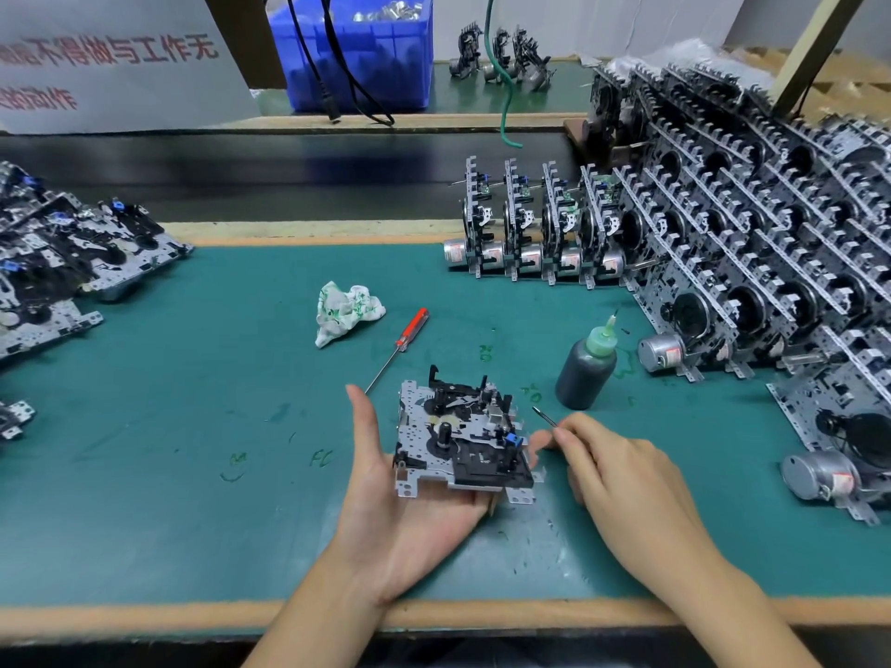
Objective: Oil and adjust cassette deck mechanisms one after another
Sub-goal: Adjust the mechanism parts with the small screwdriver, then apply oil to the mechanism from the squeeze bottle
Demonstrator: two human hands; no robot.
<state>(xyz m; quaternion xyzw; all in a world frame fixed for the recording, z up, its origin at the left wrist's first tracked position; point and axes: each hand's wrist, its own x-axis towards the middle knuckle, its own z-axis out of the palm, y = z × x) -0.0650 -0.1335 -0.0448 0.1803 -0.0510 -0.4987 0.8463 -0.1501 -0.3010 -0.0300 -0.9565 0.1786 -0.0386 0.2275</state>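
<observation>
A cassette deck mechanism (463, 438), a silver plate with black parts and a small blue piece, lies flat on the palm of my left hand (400, 503). The thumb stands up straight at its left edge and fingertips show past its right edge. My right hand (622, 474) pinches a thin metal tool (544, 417) whose dark tip points at the mechanism's right side. A dark oil bottle (586, 368) with a green nozzle stands upright just behind the right hand.
A red-handled screwdriver (400, 347) and a crumpled cloth (347, 313) lie on the green mat (193, 426). Rows of upright mechanisms (752, 262) fill the right side. Flat mechanisms (62, 262) are piled at the left. A blue bin (361, 55) stands at the back.
</observation>
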